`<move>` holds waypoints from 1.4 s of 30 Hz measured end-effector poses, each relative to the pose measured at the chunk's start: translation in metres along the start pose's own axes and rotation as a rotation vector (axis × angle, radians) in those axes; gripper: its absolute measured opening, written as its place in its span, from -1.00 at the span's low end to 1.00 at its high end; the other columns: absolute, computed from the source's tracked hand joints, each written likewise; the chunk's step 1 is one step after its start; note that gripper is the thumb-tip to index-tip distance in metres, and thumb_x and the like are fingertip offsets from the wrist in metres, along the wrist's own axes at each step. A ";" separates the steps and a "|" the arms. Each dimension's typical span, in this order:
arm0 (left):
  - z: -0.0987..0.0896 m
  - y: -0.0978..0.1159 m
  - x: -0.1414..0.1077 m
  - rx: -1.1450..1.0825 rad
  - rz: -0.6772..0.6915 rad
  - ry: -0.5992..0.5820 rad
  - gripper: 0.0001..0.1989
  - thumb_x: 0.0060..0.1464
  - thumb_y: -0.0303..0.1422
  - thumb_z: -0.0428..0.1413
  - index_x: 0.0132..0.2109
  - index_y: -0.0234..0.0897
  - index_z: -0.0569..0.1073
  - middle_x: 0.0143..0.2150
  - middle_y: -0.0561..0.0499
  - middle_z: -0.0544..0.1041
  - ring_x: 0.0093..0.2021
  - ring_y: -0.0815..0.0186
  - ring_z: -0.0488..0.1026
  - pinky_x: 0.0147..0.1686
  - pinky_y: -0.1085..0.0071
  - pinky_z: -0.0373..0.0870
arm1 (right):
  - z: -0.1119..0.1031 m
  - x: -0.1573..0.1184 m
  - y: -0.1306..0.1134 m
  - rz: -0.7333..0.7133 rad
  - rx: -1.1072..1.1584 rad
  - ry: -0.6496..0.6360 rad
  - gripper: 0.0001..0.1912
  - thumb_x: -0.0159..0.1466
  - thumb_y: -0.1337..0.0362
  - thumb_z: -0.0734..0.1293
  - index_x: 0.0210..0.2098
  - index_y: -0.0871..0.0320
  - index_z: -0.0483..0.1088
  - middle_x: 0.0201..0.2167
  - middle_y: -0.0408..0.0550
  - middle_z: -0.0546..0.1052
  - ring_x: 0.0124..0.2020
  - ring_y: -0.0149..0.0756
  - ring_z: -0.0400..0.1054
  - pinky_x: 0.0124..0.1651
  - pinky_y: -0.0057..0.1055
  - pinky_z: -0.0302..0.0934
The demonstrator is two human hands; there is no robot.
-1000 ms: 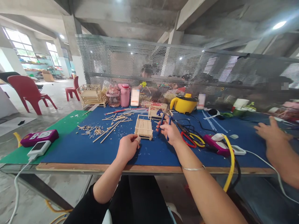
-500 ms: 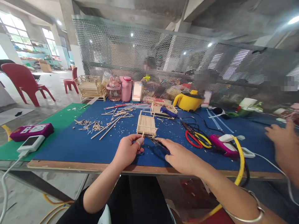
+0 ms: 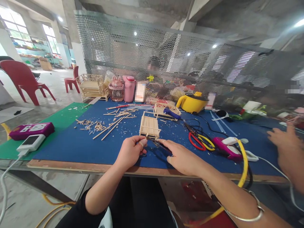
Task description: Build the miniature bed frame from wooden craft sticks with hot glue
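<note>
My left hand (image 3: 132,151) pinches a thin wooden stick (image 3: 146,136), and only a short end shows above the fingers. My right hand (image 3: 182,155) is closed around a dark metal cutting tool (image 3: 158,144); whether it is scissors or pliers I cannot tell. Its tip is at the stick, close to my left fingertips. Just beyond both hands lies a small slatted wooden frame (image 3: 149,124) with a rail across its near end. A second little wooden frame (image 3: 158,110) is behind it, with a blue glue gun (image 3: 171,114) resting against it.
Loose sticks (image 3: 114,128) and offcuts (image 3: 95,125) litter the blue mat on the left. Red-and-yellow-handled tools (image 3: 201,142), a purple power strip (image 3: 226,148) and cables lie right. A yellow pot (image 3: 193,103) stands behind. Another person's hand (image 3: 286,141) is at the far right.
The tool's tip has shifted left to the stick at my left fingers. Less of the stick shows above them now. The other person's hand has moved slightly left.
</note>
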State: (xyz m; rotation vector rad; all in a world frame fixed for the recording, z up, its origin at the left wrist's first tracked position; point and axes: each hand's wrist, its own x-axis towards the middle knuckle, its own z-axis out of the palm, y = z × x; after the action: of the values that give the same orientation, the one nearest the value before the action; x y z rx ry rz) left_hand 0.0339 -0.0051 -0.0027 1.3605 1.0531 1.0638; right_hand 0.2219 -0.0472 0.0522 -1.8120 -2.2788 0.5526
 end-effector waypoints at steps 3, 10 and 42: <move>0.000 0.001 -0.001 0.017 0.007 -0.005 -0.76 0.08 -0.25 0.09 -0.26 -0.33 0.54 -0.52 0.07 0.46 -0.55 0.43 0.44 -0.54 0.56 0.32 | 0.000 0.003 0.001 0.005 -0.011 0.002 -0.23 0.03 0.48 0.17 0.26 0.07 0.17 0.21 0.01 0.32 0.19 -0.13 0.23 0.19 -0.19 0.12; 0.000 0.003 -0.002 0.062 0.010 -0.024 -0.73 0.10 -0.23 0.05 -0.22 -0.32 0.54 -0.42 0.00 0.53 -0.48 0.38 0.46 -0.51 0.53 0.33 | 0.005 0.008 0.002 -0.030 0.027 0.070 -0.29 0.02 0.49 0.16 0.18 0.14 0.28 0.14 0.01 0.42 0.13 -0.13 0.30 0.15 -0.23 0.15; -0.002 0.002 -0.009 0.413 0.301 -0.072 -0.65 0.20 -0.25 -0.09 -0.52 -0.24 0.32 -0.60 0.11 0.35 -0.57 0.41 0.26 -0.48 0.50 0.13 | -0.001 0.007 0.010 -0.062 0.189 -0.029 -0.73 0.09 0.42 0.17 -0.30 0.14 0.45 -0.30 -0.13 0.56 -0.26 -0.26 0.38 -0.17 -0.40 0.19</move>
State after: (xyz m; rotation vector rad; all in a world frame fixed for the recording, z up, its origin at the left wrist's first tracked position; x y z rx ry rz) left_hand 0.0304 -0.0134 -0.0009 1.9227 1.0745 1.0370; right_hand 0.2294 -0.0387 0.0483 -1.6492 -2.2085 0.7594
